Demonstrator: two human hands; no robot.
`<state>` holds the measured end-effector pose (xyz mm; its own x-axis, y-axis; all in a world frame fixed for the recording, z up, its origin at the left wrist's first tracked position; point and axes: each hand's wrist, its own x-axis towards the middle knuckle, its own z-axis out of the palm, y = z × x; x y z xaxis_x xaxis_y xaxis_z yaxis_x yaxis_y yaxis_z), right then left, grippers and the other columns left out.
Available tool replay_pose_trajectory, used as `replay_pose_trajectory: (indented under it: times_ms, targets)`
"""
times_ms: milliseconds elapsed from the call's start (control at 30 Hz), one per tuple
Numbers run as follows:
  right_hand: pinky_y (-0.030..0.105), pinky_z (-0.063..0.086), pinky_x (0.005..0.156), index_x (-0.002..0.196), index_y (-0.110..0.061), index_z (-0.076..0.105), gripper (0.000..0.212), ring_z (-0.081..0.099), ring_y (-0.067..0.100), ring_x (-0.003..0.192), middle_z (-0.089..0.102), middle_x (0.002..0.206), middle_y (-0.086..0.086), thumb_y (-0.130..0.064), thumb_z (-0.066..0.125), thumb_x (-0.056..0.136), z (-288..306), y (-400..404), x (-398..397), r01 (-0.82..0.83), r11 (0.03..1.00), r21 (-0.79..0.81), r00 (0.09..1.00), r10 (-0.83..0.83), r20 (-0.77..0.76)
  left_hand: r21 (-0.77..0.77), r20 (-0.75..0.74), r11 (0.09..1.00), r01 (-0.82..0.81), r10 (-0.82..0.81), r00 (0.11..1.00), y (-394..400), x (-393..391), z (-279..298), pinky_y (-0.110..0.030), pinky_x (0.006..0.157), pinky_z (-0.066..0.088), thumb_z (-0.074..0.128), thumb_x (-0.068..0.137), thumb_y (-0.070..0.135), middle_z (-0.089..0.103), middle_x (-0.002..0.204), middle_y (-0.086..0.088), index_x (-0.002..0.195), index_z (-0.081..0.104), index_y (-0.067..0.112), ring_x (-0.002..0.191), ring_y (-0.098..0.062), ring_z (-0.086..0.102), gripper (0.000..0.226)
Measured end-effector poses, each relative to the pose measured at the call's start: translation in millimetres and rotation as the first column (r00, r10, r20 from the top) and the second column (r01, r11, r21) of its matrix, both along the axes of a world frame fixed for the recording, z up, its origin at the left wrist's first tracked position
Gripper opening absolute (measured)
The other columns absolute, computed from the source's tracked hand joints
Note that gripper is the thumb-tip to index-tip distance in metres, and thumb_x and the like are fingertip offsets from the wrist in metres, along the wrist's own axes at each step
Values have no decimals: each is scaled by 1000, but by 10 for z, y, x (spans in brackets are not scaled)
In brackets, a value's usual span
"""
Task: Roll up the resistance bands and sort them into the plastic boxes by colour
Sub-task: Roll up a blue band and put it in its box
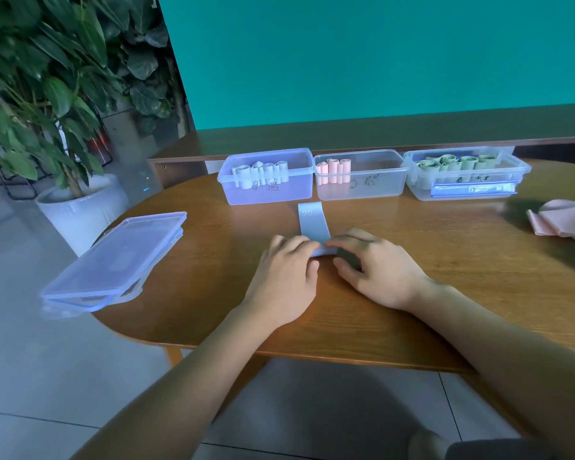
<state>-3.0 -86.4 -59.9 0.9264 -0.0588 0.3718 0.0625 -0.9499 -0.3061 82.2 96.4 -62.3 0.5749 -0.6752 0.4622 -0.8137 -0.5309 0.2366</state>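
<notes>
At the middle of the round wooden table (412,293), I am watching the left hand (284,277) and the right hand (375,270) pinching the near end of a pale blue band (313,224), fingers curling over the small roll that is forming between them. Beyond the fingertips the unrolled length is lying flat on the wood, its far end, printed with a "20", pointing towards the boxes. Rolling is the step in hand, I judge, and it is about half done; the next move is calling for even pressure from both hands so the roll stays straight, then a lift to the blue box (266,180), directly behind and slightly left. That box is holding several pale blue rolls standing on end. Beside it, the middle box (362,184) is holding a few pink rolls, and the right box (468,180) a crowd of green ones. Loose pink bands (558,220) are waiting at the table's right edge; stacked lids (113,263) are lying to the left.
</notes>
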Motion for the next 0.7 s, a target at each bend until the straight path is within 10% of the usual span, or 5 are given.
replay_pose_trajectory:
  times_ms: [700]
  targets:
    - [30, 45, 78, 138, -37, 53, 41, 43, -1, 86, 51, 138, -20, -52, 49, 100, 49, -137, 223, 56, 998, 12, 996, -55, -64, 34, -44, 998, -52, 53, 998, -152, 302, 7, -43, 105, 39, 48, 102, 34, 56, 138, 7, 138, 56, 25, 124, -21, 41, 38]
